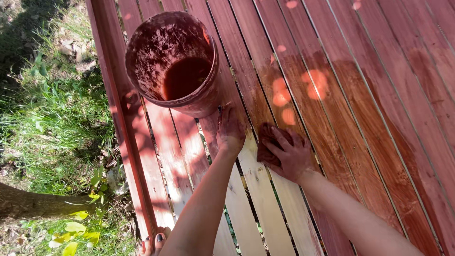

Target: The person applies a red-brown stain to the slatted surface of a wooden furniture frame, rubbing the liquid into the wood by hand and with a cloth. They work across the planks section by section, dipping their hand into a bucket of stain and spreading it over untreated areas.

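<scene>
Nearest the camera, two bare forearms reach up from the bottom edge across a slatted wooden deck, with painted toes just showing at the bottom beside the left forearm. The right hand lies flat with fingers spread wide, pressing a dark, stain-soaked rag onto the boards; the rag sits under and just beyond the fingertips, toward the bucket. The left hand rests with fingers together against the boards, its tips touching the base of the bucket, holding nothing. The bucket stands tilted just above the left hand, its mouth open toward the camera, with a pool of reddish-brown stain inside. The left hand is the nearer one to the bucket; the rag lies just to the right of the bucket's base. The boards run lengthwise away from the bucket, red-brown beyond the rag, pale and bare below the hands. Grass lies left of the bucket, past the deck edge.
</scene>
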`<state>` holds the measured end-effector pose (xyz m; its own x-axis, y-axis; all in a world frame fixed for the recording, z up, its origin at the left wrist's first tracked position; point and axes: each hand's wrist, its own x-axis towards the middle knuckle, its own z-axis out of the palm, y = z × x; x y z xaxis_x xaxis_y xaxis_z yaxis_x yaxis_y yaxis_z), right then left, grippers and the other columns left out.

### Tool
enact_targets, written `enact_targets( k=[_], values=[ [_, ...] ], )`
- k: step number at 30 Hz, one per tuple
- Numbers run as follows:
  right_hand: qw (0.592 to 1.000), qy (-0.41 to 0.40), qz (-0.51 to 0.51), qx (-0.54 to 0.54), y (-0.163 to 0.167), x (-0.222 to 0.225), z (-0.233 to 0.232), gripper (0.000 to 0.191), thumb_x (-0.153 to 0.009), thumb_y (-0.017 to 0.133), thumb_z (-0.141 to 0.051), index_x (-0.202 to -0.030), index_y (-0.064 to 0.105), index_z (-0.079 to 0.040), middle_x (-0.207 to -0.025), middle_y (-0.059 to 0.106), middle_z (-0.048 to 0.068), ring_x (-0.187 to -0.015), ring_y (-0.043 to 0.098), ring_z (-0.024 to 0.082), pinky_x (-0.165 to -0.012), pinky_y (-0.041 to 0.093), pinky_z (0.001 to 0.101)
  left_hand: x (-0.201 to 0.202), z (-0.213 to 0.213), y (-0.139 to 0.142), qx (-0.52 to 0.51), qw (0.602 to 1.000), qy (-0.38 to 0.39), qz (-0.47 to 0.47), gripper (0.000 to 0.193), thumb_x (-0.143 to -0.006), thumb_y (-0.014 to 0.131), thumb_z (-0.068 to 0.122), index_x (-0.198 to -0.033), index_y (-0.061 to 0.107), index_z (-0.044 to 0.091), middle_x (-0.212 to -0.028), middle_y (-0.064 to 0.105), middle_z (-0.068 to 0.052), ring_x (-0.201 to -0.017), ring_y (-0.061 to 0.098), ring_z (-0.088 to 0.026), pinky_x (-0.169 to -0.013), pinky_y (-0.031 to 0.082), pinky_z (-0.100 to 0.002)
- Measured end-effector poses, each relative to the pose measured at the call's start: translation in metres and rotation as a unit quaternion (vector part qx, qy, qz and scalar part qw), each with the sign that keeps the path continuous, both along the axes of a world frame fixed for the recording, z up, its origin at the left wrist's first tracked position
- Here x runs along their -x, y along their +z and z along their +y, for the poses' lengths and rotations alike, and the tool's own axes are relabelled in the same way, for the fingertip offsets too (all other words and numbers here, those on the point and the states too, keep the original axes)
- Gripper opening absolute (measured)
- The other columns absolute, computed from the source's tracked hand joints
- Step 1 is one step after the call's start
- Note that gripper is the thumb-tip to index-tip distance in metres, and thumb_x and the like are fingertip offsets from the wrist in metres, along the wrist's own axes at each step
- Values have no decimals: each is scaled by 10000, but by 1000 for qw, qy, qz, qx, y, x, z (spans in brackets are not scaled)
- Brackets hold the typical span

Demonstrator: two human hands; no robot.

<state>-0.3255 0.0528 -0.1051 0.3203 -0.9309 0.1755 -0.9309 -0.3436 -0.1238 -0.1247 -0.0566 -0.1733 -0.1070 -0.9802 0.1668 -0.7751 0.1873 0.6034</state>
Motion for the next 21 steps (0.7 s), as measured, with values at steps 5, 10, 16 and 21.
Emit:
enact_targets(
  k=[5,10,16,21],
  values=[
    [1000,0,17,-15,-16,-7,-56,663,-748,708,-625,-1372,635,-413,-1590,419,32,-1307,445,411,-1026,407,649,-5,10,-24,41,998,-7,42,607,-925,486,9,-1525,393,-9,-1622,382,-151,-1542,342,-348,-1310,297,-402],
    [997,-28,57,-37,-28,-36,-150,630,-766,703,-605,-1356,642,-393,-1572,436,64,-1314,419,426,-970,412,652,-4,16,-23,-10,999,7,35,670,-902,474,-5,-1556,328,-23,-1623,364,-166,-1549,308,-353,-1301,277,-404],
    [993,-67,83,-51,-13,-72,-242,599,-751,731,-519,-1332,651,-400,-1457,499,75,-1326,392,427,-968,402,668,-1,13,-27,-37,997,-2,-72,755,-851,522,84,-1551,285,-71,-1633,291,-204,-1531,231,-407,-1242,260,-438],
    [997,-30,54,-42,-7,-64,-223,582,-800,710,-420,-1377,644,-381,-1520,473,99,-1309,413,440,-928,413,678,1,15,-37,-107,991,-5,-85,772,-856,535,112,-1569,280,-37,-1665,277,-175,-1554,227,-350,-1149,330,-418]
  ],
)
